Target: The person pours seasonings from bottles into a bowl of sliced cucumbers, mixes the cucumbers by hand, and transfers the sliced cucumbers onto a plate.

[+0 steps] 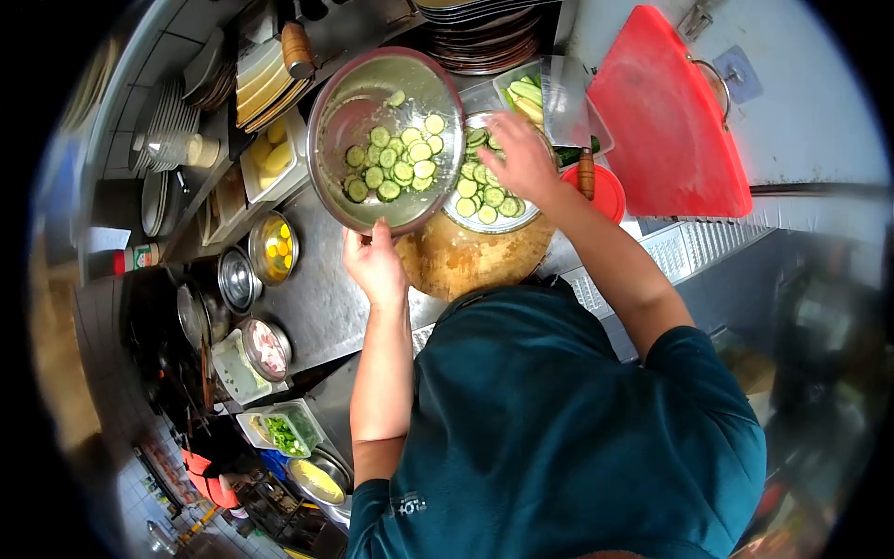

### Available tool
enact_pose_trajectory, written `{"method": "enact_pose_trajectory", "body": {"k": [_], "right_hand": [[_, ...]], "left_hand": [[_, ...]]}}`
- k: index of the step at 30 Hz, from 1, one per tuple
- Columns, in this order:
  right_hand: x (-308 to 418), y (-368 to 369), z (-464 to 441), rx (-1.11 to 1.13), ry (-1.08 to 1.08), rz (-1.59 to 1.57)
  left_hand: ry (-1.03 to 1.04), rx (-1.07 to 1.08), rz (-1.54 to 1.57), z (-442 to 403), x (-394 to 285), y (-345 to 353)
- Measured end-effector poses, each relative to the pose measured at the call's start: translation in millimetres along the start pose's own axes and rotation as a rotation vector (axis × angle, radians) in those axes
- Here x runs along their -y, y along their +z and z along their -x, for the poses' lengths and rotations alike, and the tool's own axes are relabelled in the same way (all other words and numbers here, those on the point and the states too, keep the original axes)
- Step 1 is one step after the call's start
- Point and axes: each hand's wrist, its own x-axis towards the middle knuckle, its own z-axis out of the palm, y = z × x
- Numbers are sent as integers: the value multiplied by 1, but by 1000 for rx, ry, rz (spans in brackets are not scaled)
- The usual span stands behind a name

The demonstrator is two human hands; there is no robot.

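My left hand (377,267) grips the near rim of a large metal mixing bowl (343,116), thumb on the rim. The bowl is tilted, and cucumber slices (402,170) lie scattered in it. To its right, my right hand (521,160) is over a metal plate (529,216) heaped with more cucumber slices (487,213). Its fingers and thumb are apart, and I see nothing held between them. The fingertips are close to the slices; whether they touch is unclear. The plate overlaps a round wooden chopping board (484,265).
A cleaver (568,102) stands beyond my right hand, near a red cutting board (661,121). Left are bowls with egg yolks (279,247) and raw meat (268,349). Plates (480,42) are stacked at the back. Another person's orange sleeve (207,480) shows at lower left.
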Motion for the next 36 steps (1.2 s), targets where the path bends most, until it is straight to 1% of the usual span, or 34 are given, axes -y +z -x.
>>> {"method": "enact_pose_trajectory", "body": {"k": [2,3,6,7,10,11,14,15,18,19,22,23,26,27,30,31,34,35,36], "right_hand": [[-18,7,-3,-74,172,14],[-23,8,-2,4,192,-10],[-29,9,6,183,24,-40],[-29,9,7,192,16,-71],[-4,-6,2,20,79,30],[9,-15,-5,2,58,-40],[46,-28,-34,-8,-218,-124],[55,-26,-44,-63,-250,-66],[67,-19,-82,-103,-111,-15],[71,-18,-87,-97,-104,38],[90,-18,-85,123,-64,-58],[91,-21,-83,245,-179,-29],[93,-27,-85,554,-212,-166],[93,-23,-86,304,-216,-218],[98,-5,-111,-234,-120,-201],[108,-6,-117,-242,-120,-76],[129,-27,-105,207,-437,9],[120,-11,-95,254,-603,-78],[116,-12,-89,303,-629,-85]], "left_hand": [[15,-2,3,1,-1,-2],[18,-3,-6,2,-3,-1],[18,-20,8,6,-9,7],[16,-30,17,8,-10,7],[3,-28,63,10,-10,2],[-24,-31,37,10,-13,1],[-86,-13,-14,16,-24,4],[-91,5,-6,18,-27,7],[-111,69,-42,23,-29,12],[-117,88,-66,23,-29,13],[-108,65,95,20,-32,25],[-129,40,95,21,-36,27],[-172,55,119,11,-28,13],[-174,49,123,13,-29,12],[-169,58,123,20,-33,15],[-157,71,116,23,-33,16],[-127,108,99,18,-30,15],[-121,116,91,15,-29,12],[-112,115,94,13,-29,10]]}}
